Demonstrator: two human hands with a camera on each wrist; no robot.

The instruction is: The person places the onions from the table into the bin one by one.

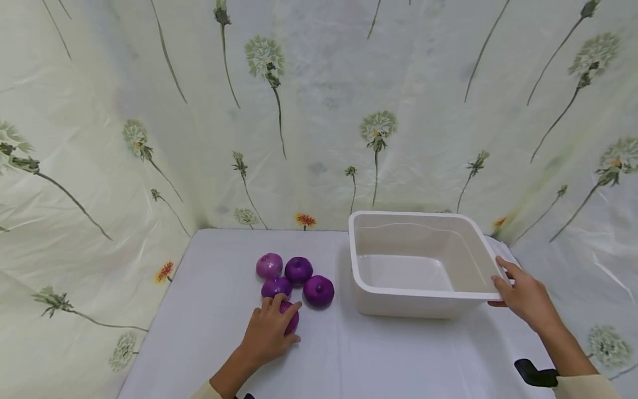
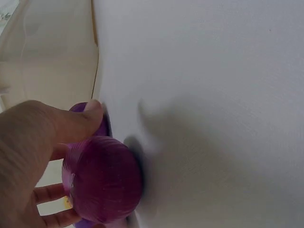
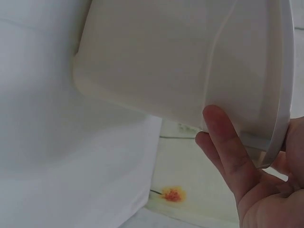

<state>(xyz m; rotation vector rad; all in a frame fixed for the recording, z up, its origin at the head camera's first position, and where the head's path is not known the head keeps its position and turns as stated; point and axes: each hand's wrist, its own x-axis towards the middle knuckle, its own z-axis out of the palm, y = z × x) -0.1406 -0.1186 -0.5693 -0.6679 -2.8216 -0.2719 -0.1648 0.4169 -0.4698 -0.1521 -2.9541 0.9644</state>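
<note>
Nearest the front of a cluster of purple onions sits one onion [image 2: 104,180]. My left hand [image 1: 269,332] has its fingers curled over that onion, with the thumb along its near side. Behind it, touching or close together, are another purple onion [image 1: 276,287], a paler one [image 1: 269,265] and two dark ones, one at the back [image 1: 298,270] and one to the right [image 1: 319,291]. At the right stands a white plastic tub [image 1: 404,305]. My right hand [image 1: 527,296] grips its right rim near the front corner, fingers below against the outer wall [image 3: 142,61].
A white cloth covers the table [image 1: 199,310], whose back edge meets a hanging flower-printed sheet [image 1: 319,111]. The sheet also rises at the left and right sides. Bare cloth lies between the onions and the tub, and the tub's inside shows its floor [image 1: 404,271].
</note>
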